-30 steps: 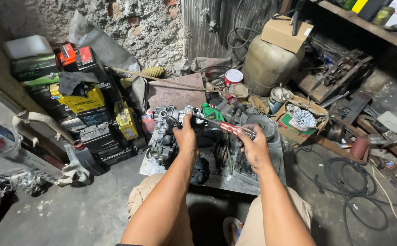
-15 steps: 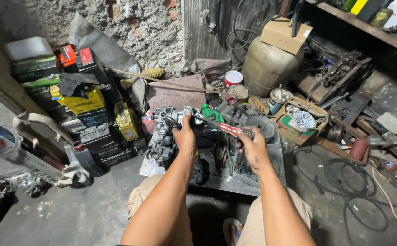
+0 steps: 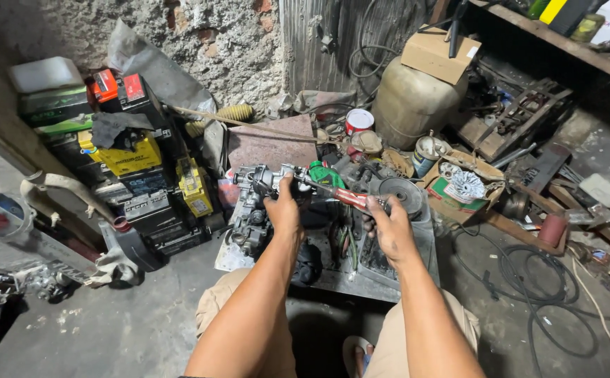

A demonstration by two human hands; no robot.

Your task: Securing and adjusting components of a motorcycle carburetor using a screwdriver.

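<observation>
My left hand [image 3: 283, 210] rests on top of a grimy metal engine part [image 3: 252, 210] that sits on a low metal tray [image 3: 361, 283] in front of my knees. In my right hand [image 3: 389, 227] is a red-handled screwdriver [image 3: 343, 197]; its shaft points left toward the top of the engine part, close to my left thumb. A green plastic bottle [image 3: 326, 173] stands just behind the tool. A round dark pulley [image 3: 401, 192] lies right of the handle, near my right fingers.
Stacked batteries and boxes [image 3: 133, 150] line the left wall. A large beige jerrycan [image 3: 417, 98] with a cardboard box on it stands at the back. A red-and-white tin [image 3: 358, 121], a box of parts [image 3: 462, 183] and black cables [image 3: 529, 269] crowd the right floor.
Almost nothing differs. Both hands stay on the engine part and the screwdriver, with only a slight shift of the view.
</observation>
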